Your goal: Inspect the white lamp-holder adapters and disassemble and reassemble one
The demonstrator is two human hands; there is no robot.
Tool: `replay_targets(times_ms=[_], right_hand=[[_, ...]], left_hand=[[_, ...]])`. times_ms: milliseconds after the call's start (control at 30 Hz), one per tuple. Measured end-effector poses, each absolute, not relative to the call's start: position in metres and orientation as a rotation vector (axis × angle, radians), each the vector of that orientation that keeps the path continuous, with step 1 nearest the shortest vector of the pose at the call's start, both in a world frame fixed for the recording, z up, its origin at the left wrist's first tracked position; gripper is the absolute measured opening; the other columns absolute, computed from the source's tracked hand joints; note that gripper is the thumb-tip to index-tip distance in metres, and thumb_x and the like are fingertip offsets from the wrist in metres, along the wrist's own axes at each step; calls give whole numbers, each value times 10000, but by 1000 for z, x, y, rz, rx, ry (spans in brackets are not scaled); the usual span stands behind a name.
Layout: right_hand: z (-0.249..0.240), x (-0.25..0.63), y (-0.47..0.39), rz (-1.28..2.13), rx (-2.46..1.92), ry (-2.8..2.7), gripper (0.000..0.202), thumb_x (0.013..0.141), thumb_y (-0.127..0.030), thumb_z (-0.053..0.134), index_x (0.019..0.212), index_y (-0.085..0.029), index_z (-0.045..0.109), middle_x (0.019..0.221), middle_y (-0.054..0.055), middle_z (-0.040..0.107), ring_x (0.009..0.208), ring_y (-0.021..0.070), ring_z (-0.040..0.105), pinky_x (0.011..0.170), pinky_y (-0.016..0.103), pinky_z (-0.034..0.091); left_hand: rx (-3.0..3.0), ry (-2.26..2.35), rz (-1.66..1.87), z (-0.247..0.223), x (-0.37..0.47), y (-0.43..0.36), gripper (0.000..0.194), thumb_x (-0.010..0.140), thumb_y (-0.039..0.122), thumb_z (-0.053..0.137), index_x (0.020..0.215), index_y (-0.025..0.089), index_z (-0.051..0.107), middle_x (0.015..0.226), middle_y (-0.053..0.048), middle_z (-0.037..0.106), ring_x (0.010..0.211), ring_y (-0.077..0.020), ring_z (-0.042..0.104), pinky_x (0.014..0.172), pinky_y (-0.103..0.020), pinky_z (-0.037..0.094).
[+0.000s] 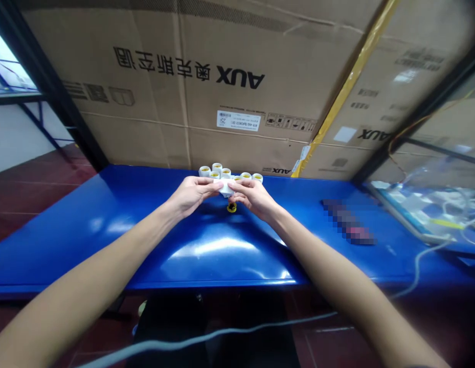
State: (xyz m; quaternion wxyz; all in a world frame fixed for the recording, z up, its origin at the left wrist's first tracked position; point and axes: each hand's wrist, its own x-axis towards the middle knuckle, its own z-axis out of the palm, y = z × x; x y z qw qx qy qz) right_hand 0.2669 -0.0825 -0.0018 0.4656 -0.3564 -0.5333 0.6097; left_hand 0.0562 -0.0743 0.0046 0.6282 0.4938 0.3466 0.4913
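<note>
Both of my hands meet over the middle of the blue table, pinching one small white piece [225,187] from its two sides. My left hand [191,194] has its thumb and fingers closed on the left side of the piece. From the right, my right hand [254,197] grips it with thumb and fingertips. Just below the hands is a small yellow and black round part [231,207]; whether it touches the right fingers I cannot tell. Behind the hands stand several white round cups [205,171] with yellow inside, partly hidden by the fingers.
A large cardboard box [145,122] with printing walls off the back of the blue table [107,220]. To the right lies a dark, blurred-out object [346,222], with a tray of white parts [432,209] beyond it. A pale cable [417,266] hangs over the front edge.
</note>
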Motion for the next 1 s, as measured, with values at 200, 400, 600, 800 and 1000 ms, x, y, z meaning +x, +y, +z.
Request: replay_targets(times_ms=[200, 400, 600, 800, 1000], right_hand=[[-8, 264, -82, 929, -811, -1500, 569, 742, -561, 982, 1090, -200, 713, 1026, 60, 784, 852, 195, 729, 785, 341, 620], [-10, 270, -80, 470, -719, -1920, 454, 955, -591, 789, 1223, -232, 714, 1235, 111, 654, 863, 196, 685, 816, 391, 618], [-1, 286, -79, 366, -935, -2164, 222, 963, -430, 792, 975, -214, 738, 871, 33, 682, 698, 169, 561, 733, 333, 490], [-11, 277, -83, 622, -993, -2375, 228, 764, -201, 949, 886, -220, 757, 885, 54, 720, 768, 205, 605, 743, 330, 481], [-3, 270, -89, 984, -934, -2065, 216, 846, -308, 853, 1016, -203, 773, 950, 51, 771, 794, 197, 688, 741, 332, 547]], left_hand=[[953, 681, 1235, 5, 68, -78, 160, 869, 148, 905, 1014, 104, 852, 1011, -107, 841, 991, -192, 781, 984, -275, 597], [777, 742, 1131, 2, 70, -79, 109, 1010, 215, 769, 1009, 111, 802, 947, -89, 808, 840, -170, 748, 784, -246, 638], [602, 585, 1179, 12, 55, -75, 190, 1068, 256, 606, 1104, 163, 768, 1099, -127, 792, 866, -222, 742, 744, -356, 654], [760, 582, 1105, 12, 56, -76, 447, 1067, 523, 586, 1154, 134, 787, 870, -127, 712, 683, -200, 628, 521, -294, 501], [833, 602, 1108, 7, 61, -73, 290, 1073, 388, 613, 990, 152, 760, 748, -58, 620, 638, -165, 563, 489, -254, 432]])
